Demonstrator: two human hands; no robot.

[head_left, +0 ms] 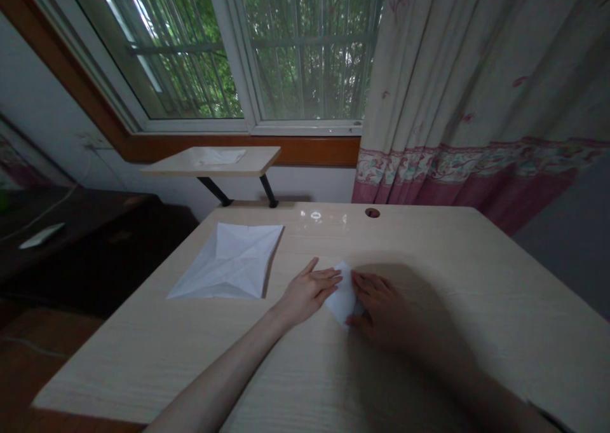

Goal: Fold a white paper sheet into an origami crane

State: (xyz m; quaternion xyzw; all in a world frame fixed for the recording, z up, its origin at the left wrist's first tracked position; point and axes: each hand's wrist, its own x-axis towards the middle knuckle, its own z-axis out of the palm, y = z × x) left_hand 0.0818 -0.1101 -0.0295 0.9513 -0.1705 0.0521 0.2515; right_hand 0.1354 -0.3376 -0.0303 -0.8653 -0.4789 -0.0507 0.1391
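A small folded piece of white paper (342,306) lies on the pale wooden desk, between my two hands. My left hand (309,291) rests over its left side, the fingers stretched out flat on the paper and the thumb pointing away. On the right side, my right hand (381,309) has its fingertips at the upper edge and its thumb at the lower edge, holding the paper there. The far side of the paper under my right hand is hidden. A larger creased sheet of white paper (233,261) lies to the left of my left hand, touching neither hand.
The desk (267,369) has a round cable hole (372,213) near its back edge. A small raised shelf (176,160) with a thin white paper (222,157) stands at the back left. A window and a flowered curtain (429,102) are behind. To the left is a dark cabinet (95,229).
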